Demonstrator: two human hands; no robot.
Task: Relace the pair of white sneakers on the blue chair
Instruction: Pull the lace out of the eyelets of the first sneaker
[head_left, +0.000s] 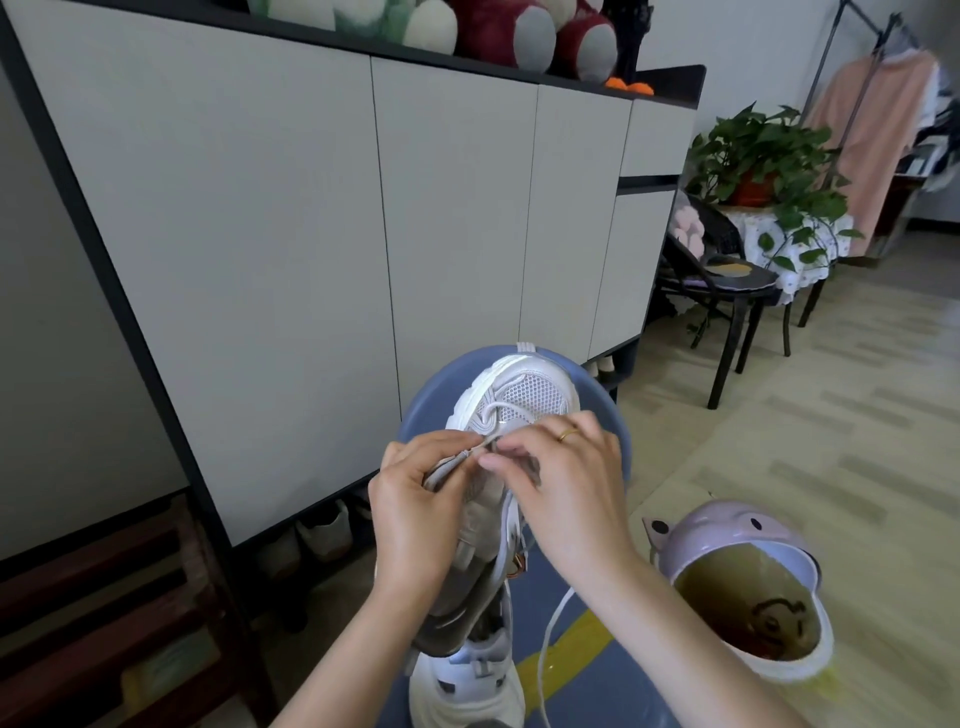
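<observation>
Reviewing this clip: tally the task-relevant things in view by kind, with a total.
White sneakers: 2, one held white mesh sneaker, one white chunky sneaker lying nearer
Loose white shoelace: 1
Round blue chair: 1
Hands: 2, left hand, right hand
Total: 6

Second sneaker (467, 691) cut off below, perhaps unlaced.

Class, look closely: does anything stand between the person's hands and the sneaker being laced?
Nothing visible does. The left hand and right hand are already on the sneaker, both pinching the lace above its tongue.
</observation>
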